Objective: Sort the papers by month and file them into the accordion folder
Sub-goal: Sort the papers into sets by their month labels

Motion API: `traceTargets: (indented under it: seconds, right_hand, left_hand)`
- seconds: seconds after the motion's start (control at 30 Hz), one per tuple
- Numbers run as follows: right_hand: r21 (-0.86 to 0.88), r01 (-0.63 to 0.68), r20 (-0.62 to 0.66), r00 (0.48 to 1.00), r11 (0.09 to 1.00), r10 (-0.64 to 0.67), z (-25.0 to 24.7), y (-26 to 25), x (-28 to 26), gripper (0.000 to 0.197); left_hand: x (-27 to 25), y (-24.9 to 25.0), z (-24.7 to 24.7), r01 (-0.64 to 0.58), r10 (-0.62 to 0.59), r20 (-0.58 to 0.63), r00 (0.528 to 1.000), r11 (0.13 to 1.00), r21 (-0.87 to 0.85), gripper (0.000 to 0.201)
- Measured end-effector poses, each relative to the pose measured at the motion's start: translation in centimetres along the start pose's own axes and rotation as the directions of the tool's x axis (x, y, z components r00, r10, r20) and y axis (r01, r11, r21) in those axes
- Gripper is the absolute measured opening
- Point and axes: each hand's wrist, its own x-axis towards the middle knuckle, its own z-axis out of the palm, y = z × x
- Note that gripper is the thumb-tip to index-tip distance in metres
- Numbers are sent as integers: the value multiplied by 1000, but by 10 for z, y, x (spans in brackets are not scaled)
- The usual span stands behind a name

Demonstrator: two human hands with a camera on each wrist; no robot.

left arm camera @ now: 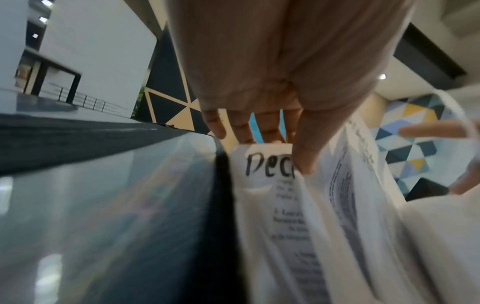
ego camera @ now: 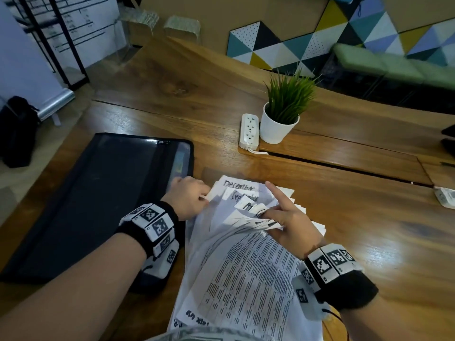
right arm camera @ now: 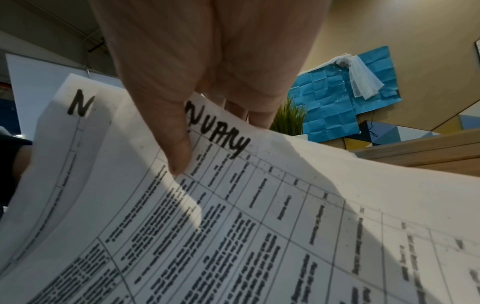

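A loose stack of printed papers (ego camera: 248, 274) lies on the wooden table (ego camera: 374, 232), with months handwritten at the top edges. My left hand (ego camera: 197, 194) pinches the far left corner of the sheet marked December (left arm camera: 262, 164), thumb on top and fingers behind. My right hand (ego camera: 277, 212) holds several front sheets bent up from the stack, its index finger pointing straight out. In the right wrist view its thumb presses a sheet ending in "nuary" (right arm camera: 259, 205), with a sheet starting with "N" (right arm camera: 78, 107) behind. The black accordion folder (ego camera: 98, 198) lies flat to the left, touching the papers.
A white pot with a green plant (ego camera: 279, 124) and a white power strip (ego camera: 250, 130) stand beyond the papers. A long slot (ego camera: 344, 166) crosses the table on the right. A white object (ego camera: 444, 198) lies at the right edge. A black bag (ego camera: 17, 134) sits on the floor.
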Motion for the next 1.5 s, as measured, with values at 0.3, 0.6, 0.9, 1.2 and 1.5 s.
traceTargets:
  seconds: [0.3,0.6,0.9,1.2,1.5]
  right_hand:
    - [-11,47,73,996,999,-46,-19,-3,11,25]
    - [6,104,97,990,995,-105,-10,4,3,17]
    - [24,41,87,995,999,-43,-8,0,-2,15]
    - [23,12,93,996,1000,-14,-13,-3,-9,23]
    - [25,60,52,997,998,-61,-20,-9,-12,21]
  left_hand:
    - [0,41,-3,-65,193,64,979,597,-800,20]
    - [-10,46,15,185,36,217,976,402,-897,25]
    - [18,22,48,478,-478,190,857,601,-641,45]
    - [6,28,47,225,-417,-26,908,539,-812,8]
    - [7,32,49,211,-390,4,921,489,-846,26]
